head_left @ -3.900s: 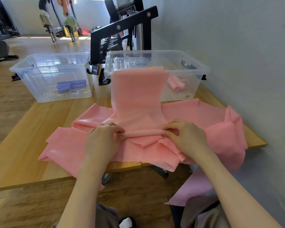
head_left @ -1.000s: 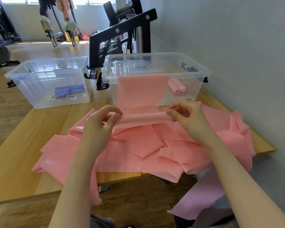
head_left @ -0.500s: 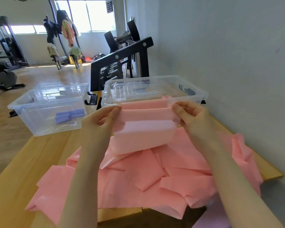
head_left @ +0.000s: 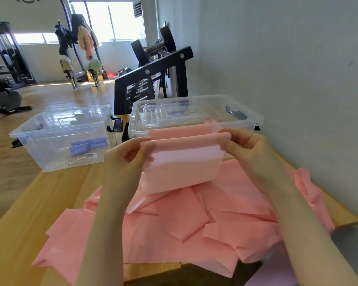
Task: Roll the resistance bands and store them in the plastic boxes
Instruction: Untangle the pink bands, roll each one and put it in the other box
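A pink resistance band [head_left: 184, 162] is held up above the table, its top edge stretched between both hands. My left hand [head_left: 128, 159] pinches its left end and my right hand [head_left: 244, 149] pinches its right end. The band hangs down in a fold toward a heap of more pink band [head_left: 184, 228] spread over the wooden table [head_left: 19, 234]. Just behind the held band stands a clear plastic box [head_left: 244, 120]; what lies in it is mostly hidden. A second clear box [head_left: 56, 133] at the left holds purple rolled bands [head_left: 88, 144].
A grey wall runs along the right side of the table. Behind the boxes stands a black dumbbell rack [head_left: 153, 79]. Gym machines [head_left: 6, 79] stand on the wooden floor at the far left. A purple band [head_left: 277, 271] hangs below the table's front edge.
Both hands lifted the pink band from the table up to the level of the right box's rim. The view tilted upward.
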